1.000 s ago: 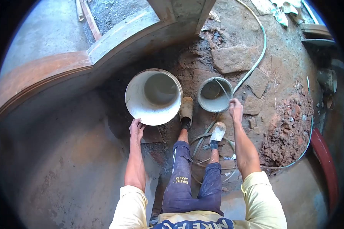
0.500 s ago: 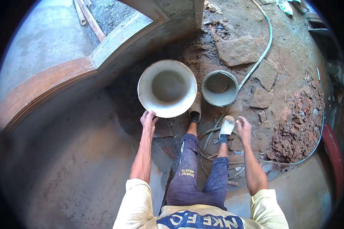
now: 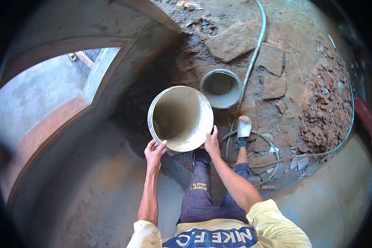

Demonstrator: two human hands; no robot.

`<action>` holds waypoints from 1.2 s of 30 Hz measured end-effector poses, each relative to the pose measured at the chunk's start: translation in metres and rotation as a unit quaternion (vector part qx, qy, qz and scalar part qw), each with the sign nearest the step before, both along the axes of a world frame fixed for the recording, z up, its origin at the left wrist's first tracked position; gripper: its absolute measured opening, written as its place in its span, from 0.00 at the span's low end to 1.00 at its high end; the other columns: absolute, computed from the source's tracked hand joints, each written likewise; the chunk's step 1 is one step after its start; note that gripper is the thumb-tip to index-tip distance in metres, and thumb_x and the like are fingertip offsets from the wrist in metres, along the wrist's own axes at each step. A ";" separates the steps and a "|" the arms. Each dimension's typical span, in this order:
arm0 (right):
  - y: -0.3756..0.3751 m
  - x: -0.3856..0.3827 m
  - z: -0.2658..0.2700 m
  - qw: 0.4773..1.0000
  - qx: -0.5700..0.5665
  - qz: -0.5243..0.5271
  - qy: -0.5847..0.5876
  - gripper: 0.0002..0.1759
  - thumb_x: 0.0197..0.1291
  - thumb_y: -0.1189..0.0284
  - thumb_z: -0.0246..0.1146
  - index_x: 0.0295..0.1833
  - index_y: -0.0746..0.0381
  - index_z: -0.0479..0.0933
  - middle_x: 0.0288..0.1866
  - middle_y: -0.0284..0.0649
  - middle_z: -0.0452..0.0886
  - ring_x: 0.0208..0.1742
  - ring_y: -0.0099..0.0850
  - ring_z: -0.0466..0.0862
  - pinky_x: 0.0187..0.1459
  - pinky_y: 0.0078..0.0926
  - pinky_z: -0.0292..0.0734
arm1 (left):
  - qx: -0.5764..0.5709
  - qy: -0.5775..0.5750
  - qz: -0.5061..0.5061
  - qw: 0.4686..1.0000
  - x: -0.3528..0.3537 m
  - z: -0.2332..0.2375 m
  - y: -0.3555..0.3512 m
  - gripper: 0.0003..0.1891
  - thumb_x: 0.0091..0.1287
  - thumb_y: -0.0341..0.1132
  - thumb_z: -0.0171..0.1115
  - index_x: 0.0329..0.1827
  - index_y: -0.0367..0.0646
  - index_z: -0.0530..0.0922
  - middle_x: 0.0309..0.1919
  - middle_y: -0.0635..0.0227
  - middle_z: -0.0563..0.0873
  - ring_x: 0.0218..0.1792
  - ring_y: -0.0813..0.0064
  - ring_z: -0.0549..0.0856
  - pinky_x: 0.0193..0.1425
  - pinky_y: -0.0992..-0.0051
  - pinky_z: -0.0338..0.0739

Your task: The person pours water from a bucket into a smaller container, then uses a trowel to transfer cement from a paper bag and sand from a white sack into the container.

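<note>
The left hand (image 3: 154, 155) has its fingers curled against the near left side of the bucket (image 3: 198, 134), the thumb set apart from them by the rim. The right hand (image 3: 212, 144) is at the near right edge of the same bucket, its fingertips up at the rim and its fingers bent rather than spread wide; how far they wrap underneath is hidden. Between the two hands, the bucket has its mouth toward the camera and looks tipped, with some ridged outer wall showing on the left. Its inside is pale on the right and coated or shaded grey-brown elsewhere; whether its base touches the ground cannot be seen. Just beyond it, to the right, stands the pail (image 3: 225, 101), smaller and grey, with a darker bottom. A shoe (image 3: 244, 126) smeared with white is near the pail, and a hose (image 3: 256, 51) runs past it, with loops lying by the foot. The ground there is brown dirt with flat stones (image 3: 231, 41), and a heap of reddish soil (image 3: 324, 115) lies farther right. To the left are a smooth, stained floor (image 3: 111, 182) and a low wall (image 3: 128, 87), with a pale grey surface (image 3: 45, 95) seen through its opening.
</note>
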State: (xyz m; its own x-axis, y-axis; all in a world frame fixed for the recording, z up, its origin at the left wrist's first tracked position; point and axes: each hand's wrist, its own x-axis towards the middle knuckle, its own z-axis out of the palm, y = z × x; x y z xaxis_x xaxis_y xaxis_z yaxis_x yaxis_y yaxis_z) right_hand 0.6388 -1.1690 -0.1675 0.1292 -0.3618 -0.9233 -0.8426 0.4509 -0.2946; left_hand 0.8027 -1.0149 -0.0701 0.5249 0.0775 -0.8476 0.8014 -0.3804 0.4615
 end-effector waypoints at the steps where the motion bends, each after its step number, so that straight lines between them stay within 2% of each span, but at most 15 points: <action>1: -0.011 0.009 0.016 0.999 0.032 -0.018 0.009 0.31 0.71 0.58 0.39 0.76 0.53 0.43 0.62 0.64 0.69 0.62 0.59 0.71 0.65 0.46 0.64 | -0.007 0.003 -0.011 1.000 -0.004 0.001 0.002 0.20 0.56 0.29 0.73 0.50 0.39 0.74 0.37 0.69 0.84 0.36 0.80 0.84 0.39 0.79 0.81; 2: -0.009 0.004 0.010 0.999 0.031 -0.028 0.010 0.31 0.71 0.58 0.39 0.76 0.53 0.43 0.62 0.64 0.69 0.62 0.59 0.71 0.65 0.46 0.64 | -0.024 0.005 -0.013 1.000 -0.010 0.000 0.004 0.20 0.57 0.28 0.72 0.49 0.39 0.73 0.36 0.69 0.84 0.35 0.79 0.84 0.38 0.79 0.81; 4: -0.005 -0.005 -0.005 0.999 -0.007 0.021 -0.024 0.28 0.71 0.63 0.37 0.75 0.51 0.47 0.63 0.57 0.72 0.63 0.58 0.70 0.64 0.50 0.63 | -0.013 -0.011 -0.010 1.000 -0.024 0.000 0.004 0.19 0.57 0.28 0.72 0.48 0.39 0.72 0.35 0.68 0.84 0.34 0.79 0.84 0.37 0.78 0.82; 5: -0.003 -0.007 -0.013 0.999 -0.035 0.009 -0.030 0.26 0.70 0.68 0.37 0.73 0.49 0.52 0.61 0.54 0.73 0.62 0.59 0.71 0.61 0.53 0.64 | -0.010 -0.014 -0.010 1.000 -0.029 0.002 -0.001 0.19 0.57 0.28 0.72 0.47 0.40 0.71 0.35 0.67 0.84 0.33 0.78 0.84 0.36 0.77 0.83; 8: -0.006 -0.016 -0.030 0.997 -0.067 0.022 -0.042 0.25 0.69 0.71 0.39 0.71 0.50 0.55 0.59 0.57 0.73 0.59 0.59 0.72 0.59 0.54 0.67 | 0.004 -0.030 -0.023 0.999 -0.047 0.001 -0.012 0.17 0.57 0.27 0.72 0.41 0.43 0.69 0.33 0.69 0.82 0.33 0.79 0.83 0.34 0.77 0.84; 9: -0.007 -0.019 -0.033 0.996 -0.074 0.020 -0.036 0.24 0.68 0.74 0.40 0.70 0.51 0.57 0.57 0.60 0.74 0.57 0.60 0.73 0.57 0.53 0.69 | 0.007 -0.034 -0.025 0.999 -0.053 0.001 -0.017 0.16 0.59 0.27 0.70 0.39 0.45 0.68 0.31 0.72 0.80 0.31 0.80 0.83 0.33 0.75 0.84; 12: -0.012 -0.029 -0.046 0.994 -0.086 0.020 -0.060 0.25 0.68 0.74 0.41 0.70 0.51 0.56 0.57 0.60 0.74 0.58 0.59 0.73 0.57 0.53 0.69 | 0.015 -0.048 -0.027 0.998 -0.063 0.000 -0.032 0.19 0.57 0.27 0.72 0.39 0.46 0.66 0.31 0.71 0.80 0.31 0.79 0.82 0.32 0.76 0.84; 13: -0.018 -0.028 -0.041 0.997 -0.055 0.016 -0.042 0.26 0.67 0.74 0.41 0.71 0.51 0.56 0.56 0.60 0.75 0.58 0.58 0.74 0.58 0.52 0.70 | 0.015 -0.049 -0.029 0.998 -0.064 -0.003 -0.034 0.21 0.56 0.28 0.73 0.40 0.47 0.65 0.31 0.71 0.80 0.31 0.78 0.82 0.32 0.76 0.84; 18: -0.027 -0.030 -0.048 0.998 -0.053 0.022 -0.033 0.26 0.67 0.74 0.42 0.71 0.51 0.56 0.56 0.60 0.75 0.58 0.57 0.74 0.58 0.50 0.70 | 0.047 -0.059 -0.045 0.996 -0.071 -0.012 -0.047 0.23 0.53 0.28 0.75 0.38 0.47 0.64 0.30 0.72 0.78 0.29 0.80 0.81 0.32 0.76 0.83; 20: -0.032 -0.033 -0.053 0.998 -0.037 0.018 -0.043 0.26 0.67 0.74 0.41 0.71 0.51 0.56 0.56 0.60 0.75 0.58 0.57 0.75 0.58 0.49 0.70 | 0.044 -0.071 -0.046 0.995 -0.072 -0.014 -0.057 0.25 0.51 0.28 0.77 0.40 0.43 0.64 0.33 0.64 0.81 0.29 0.78 0.82 0.30 0.79 0.80; 24: -0.037 -0.038 -0.069 0.997 -0.064 0.025 -0.029 0.24 0.67 0.73 0.42 0.69 0.51 0.57 0.54 0.61 0.76 0.55 0.59 0.75 0.57 0.52 0.71 | 0.062 -0.081 -0.074 0.992 -0.074 -0.019 -0.077 0.26 0.50 0.28 0.78 0.38 0.42 0.64 0.31 0.62 0.82 0.31 0.77 0.83 0.30 0.79 0.80; 26: -0.043 -0.039 -0.073 0.997 -0.059 0.031 -0.024 0.25 0.67 0.73 0.42 0.69 0.51 0.57 0.54 0.61 0.76 0.56 0.59 0.75 0.57 0.52 0.70 | 0.058 -0.090 -0.083 0.991 -0.077 -0.025 -0.082 0.26 0.49 0.29 0.79 0.38 0.42 0.64 0.29 0.64 0.81 0.30 0.79 0.81 0.30 0.81 0.78; 28: -0.048 -0.039 -0.076 0.998 -0.052 0.040 -0.013 0.27 0.66 0.72 0.42 0.71 0.52 0.57 0.55 0.61 0.75 0.56 0.58 0.75 0.58 0.49 0.70 | 0.062 -0.120 -0.104 0.985 -0.080 -0.031 -0.086 0.25 0.50 0.33 0.79 0.36 0.43 0.65 0.28 0.70 0.79 0.26 0.82 0.79 0.29 0.80 0.81; 32: -0.059 -0.040 -0.083 0.997 -0.057 0.039 -0.022 0.27 0.66 0.71 0.43 0.71 0.53 0.58 0.55 0.62 0.75 0.56 0.58 0.76 0.57 0.49 0.71 | 0.070 -0.149 -0.124 0.979 -0.086 -0.041 -0.097 0.26 0.49 0.34 0.80 0.36 0.42 0.65 0.27 0.68 0.79 0.25 0.81 0.80 0.29 0.80 0.80; 36: -0.065 -0.047 -0.094 0.997 -0.062 0.050 -0.018 0.26 0.66 0.71 0.43 0.70 0.53 0.59 0.54 0.62 0.75 0.56 0.59 0.75 0.57 0.51 0.70 | 0.095 -0.155 -0.140 0.973 -0.089 -0.040 -0.114 0.27 0.48 0.34 0.80 0.34 0.43 0.64 0.24 0.70 0.77 0.22 0.82 0.77 0.25 0.82 0.76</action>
State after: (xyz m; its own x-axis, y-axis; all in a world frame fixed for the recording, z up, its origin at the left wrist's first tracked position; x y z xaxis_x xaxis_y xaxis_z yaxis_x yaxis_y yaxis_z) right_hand 0.5918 -1.2338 -0.2618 0.2035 -0.4562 -0.8663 -0.8691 0.3232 -0.3743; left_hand 0.7141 -1.1291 -0.1101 0.7766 0.0350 -0.6290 0.4876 -0.6656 0.5650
